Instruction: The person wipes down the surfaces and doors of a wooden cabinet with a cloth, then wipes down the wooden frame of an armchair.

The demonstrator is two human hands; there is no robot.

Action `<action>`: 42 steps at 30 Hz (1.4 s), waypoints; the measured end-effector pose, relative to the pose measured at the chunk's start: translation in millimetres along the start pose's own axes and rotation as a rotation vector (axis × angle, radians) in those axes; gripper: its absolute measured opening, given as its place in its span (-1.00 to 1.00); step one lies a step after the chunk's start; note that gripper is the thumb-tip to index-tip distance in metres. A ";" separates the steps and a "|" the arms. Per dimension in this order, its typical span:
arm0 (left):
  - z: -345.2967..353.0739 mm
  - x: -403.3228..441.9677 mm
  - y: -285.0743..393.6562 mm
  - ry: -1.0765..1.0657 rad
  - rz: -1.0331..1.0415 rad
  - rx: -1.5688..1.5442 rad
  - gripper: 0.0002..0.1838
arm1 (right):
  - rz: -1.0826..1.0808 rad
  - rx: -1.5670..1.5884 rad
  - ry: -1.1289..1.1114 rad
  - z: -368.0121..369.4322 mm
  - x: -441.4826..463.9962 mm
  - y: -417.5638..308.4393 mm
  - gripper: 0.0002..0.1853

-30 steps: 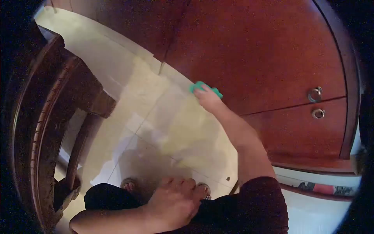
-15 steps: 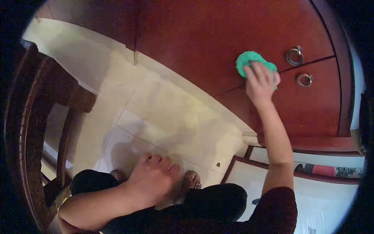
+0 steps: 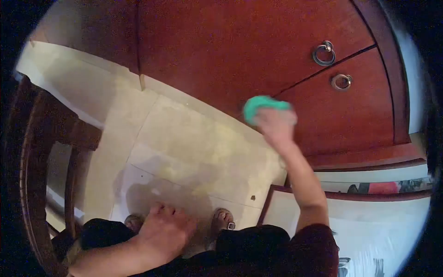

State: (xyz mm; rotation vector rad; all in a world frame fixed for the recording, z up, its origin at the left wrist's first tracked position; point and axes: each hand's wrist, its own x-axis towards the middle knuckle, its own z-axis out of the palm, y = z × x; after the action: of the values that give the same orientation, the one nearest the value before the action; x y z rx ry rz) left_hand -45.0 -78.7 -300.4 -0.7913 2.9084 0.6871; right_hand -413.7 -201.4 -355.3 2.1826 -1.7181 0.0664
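My right hand (image 3: 277,123), slightly blurred, presses a green cloth (image 3: 258,107) against the reddish-brown wooden cabinet (image 3: 221,51). The cloth lies near the cabinet's lower edge, close to the left end of the seam between two front panels. Part of it is hidden under my fingers. Two metal ring pulls, an upper one (image 3: 324,54) and a lower one (image 3: 342,82), sit to the right of that hand. Over my lap, my left hand (image 3: 167,231) is held with its fingers curled in, and nothing shows in it.
A dark wooden chair (image 3: 27,152) stands at the left. Pale floor tiles (image 3: 184,143) run between it and the cabinet. Framed pictures (image 3: 369,221) lean at the lower right, near my right arm. My sandalled foot (image 3: 223,219) is below.
My right hand has swept the green cloth down and left along the cabinet, away from the ring pulls. The left hand has shifted slightly down and left in view. The camera view has turned slightly.
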 end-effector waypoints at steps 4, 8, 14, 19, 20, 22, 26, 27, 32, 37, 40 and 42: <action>3.9 6.5 -3.4 -0.004 -0.003 0.055 -0.73 | -0.036 -0.291 0.742 -82.5 8.7 51.4 -0.59; 6.7 8.7 -5.0 -0.016 -0.013 0.073 -0.72 | -0.080 -0.284 0.654 -21.7 7.9 57.3 -0.68; 10.9 -1.3 10.1 -0.085 -0.030 0.171 -0.71 | -0.481 -0.035 -0.172 132.8 -55.2 13.9 -0.75; 11.2 -11.8 9.0 -0.035 0.008 0.053 -0.57 | -0.283 -0.100 0.527 -24.1 31.0 -9.8 -0.62; 9.3 -9.8 8.7 -0.054 -0.004 0.070 -0.61 | -0.185 -0.160 0.652 -61.7 52.0 -11.7 -0.64; 6.8 -5.3 9.2 -0.084 -0.038 0.107 -0.67 | -0.130 -0.175 0.695 -84.4 73.1 -7.4 -0.68; 12.0 -3.1 3.2 -0.224 -0.019 0.144 -0.62 | -0.521 -0.028 0.387 -60.3 79.0 -9.9 -0.78; 18.5 -6.2 4.0 -0.210 -0.005 0.183 -0.62 | -0.673 -0.001 0.311 -63.7 77.1 -19.8 -0.80; -1.3 -17.2 7.4 -0.254 0.027 0.111 -0.66 | 0.090 0.231 0.783 -174.3 80.8 -2.9 -0.63; 5.5 -14.7 -1.1 -0.227 -0.070 0.101 -0.70 | 0.212 -0.031 1.199 -187.8 132.5 15.6 -0.50; 15.2 -18.2 -7.4 -0.132 -0.116 0.083 -0.74 | 0.078 -0.150 1.008 -181.2 170.5 -30.9 -0.54; 6.5 -22.0 -11.7 -0.129 -0.084 0.028 -0.75 | 0.064 -0.103 1.060 -185.4 205.0 -55.4 -0.52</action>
State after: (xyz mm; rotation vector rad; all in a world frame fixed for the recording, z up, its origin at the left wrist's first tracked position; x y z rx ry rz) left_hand -20.7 -74.5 -307.5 -0.8273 2.7466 0.6616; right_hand -274.1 -324.5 -143.5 1.5137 -1.1059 0.9341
